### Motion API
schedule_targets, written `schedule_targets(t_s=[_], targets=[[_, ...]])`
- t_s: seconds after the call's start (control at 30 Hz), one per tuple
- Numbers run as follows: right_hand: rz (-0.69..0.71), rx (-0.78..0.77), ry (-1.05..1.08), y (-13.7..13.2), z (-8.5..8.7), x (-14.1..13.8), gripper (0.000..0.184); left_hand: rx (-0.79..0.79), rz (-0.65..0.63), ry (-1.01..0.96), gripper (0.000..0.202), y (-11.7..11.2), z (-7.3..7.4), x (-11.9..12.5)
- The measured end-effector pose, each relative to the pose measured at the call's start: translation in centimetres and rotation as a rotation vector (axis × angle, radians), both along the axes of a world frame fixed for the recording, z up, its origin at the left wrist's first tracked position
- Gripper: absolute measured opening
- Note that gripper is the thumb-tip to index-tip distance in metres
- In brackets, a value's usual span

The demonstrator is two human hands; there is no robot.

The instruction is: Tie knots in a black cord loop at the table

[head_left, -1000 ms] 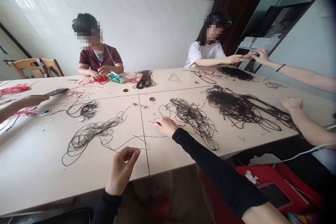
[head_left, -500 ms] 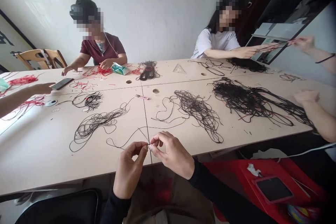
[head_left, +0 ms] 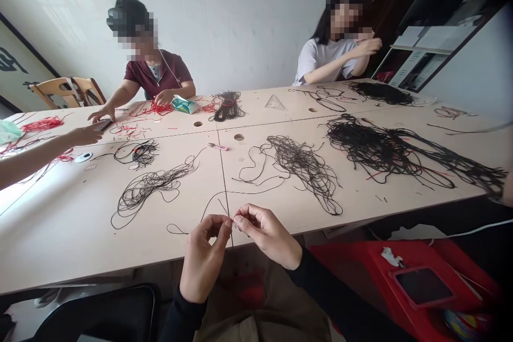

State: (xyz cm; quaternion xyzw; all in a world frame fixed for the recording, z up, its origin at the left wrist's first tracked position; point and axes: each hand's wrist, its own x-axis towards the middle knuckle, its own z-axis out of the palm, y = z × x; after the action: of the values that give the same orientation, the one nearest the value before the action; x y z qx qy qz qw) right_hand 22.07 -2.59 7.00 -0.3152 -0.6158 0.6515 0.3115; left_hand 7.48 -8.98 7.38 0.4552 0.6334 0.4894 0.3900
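Observation:
My left hand [head_left: 206,253] and my right hand [head_left: 265,233] meet at the near edge of the beige table [head_left: 60,235], both in black sleeves. Each pinches an end of a thin black cord [head_left: 208,204] between thumb and forefinger, fingertips almost touching. The cord loops away over the table toward a loose pile of black cord [head_left: 146,187] on the left. A denser tangle of black cord [head_left: 304,163] lies to the right of my hands.
A big heap of black cord [head_left: 385,149] covers the right side. Small pink snips [head_left: 218,146] lie mid-table near two round holes. Two people sit across; a person's arm [head_left: 40,152] reaches in from the left by red cords [head_left: 40,124]. A red stool with a phone [head_left: 419,286] stands at my lower right.
My right hand came back from the black tangle to meet my left hand at the table edge, and both now pinch the cord. The arms at the right have withdrawn.

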Motion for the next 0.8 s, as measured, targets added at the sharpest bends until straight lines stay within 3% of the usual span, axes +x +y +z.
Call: schedule_targets(t_s=[0.13,0.27,0.43,0.53,0.67,0.8], targets=[[0.044,-0.265,0.211,-0.4,-0.2,-0.3,0.032,-0.017,0.030,-0.126,0.031,0.2,-0.1,0.0],[0.198,-0.560,0.431,-0.7,-0.7,-0.2,0.025,-0.028,0.032,-0.264,0.031,0.3,-0.6,0.1],[0.254,-0.616,0.514,-0.6,-1.3,0.1,0.028,-0.047,0.017,-0.302,0.028,0.6,-0.8,0.7],[0.209,-0.625,0.548,-0.4,-1.5,0.1,0.027,-0.052,0.017,-0.367,0.027,0.8,-0.7,1.0],[0.144,-0.763,0.716,-0.2,-1.8,0.2,0.020,0.007,-0.012,-0.568,0.022,1.1,-0.6,1.2],[0.251,-0.867,0.819,-0.2,-2.1,0.6,0.020,0.043,-0.019,-0.670,0.019,1.2,-0.5,1.3]])
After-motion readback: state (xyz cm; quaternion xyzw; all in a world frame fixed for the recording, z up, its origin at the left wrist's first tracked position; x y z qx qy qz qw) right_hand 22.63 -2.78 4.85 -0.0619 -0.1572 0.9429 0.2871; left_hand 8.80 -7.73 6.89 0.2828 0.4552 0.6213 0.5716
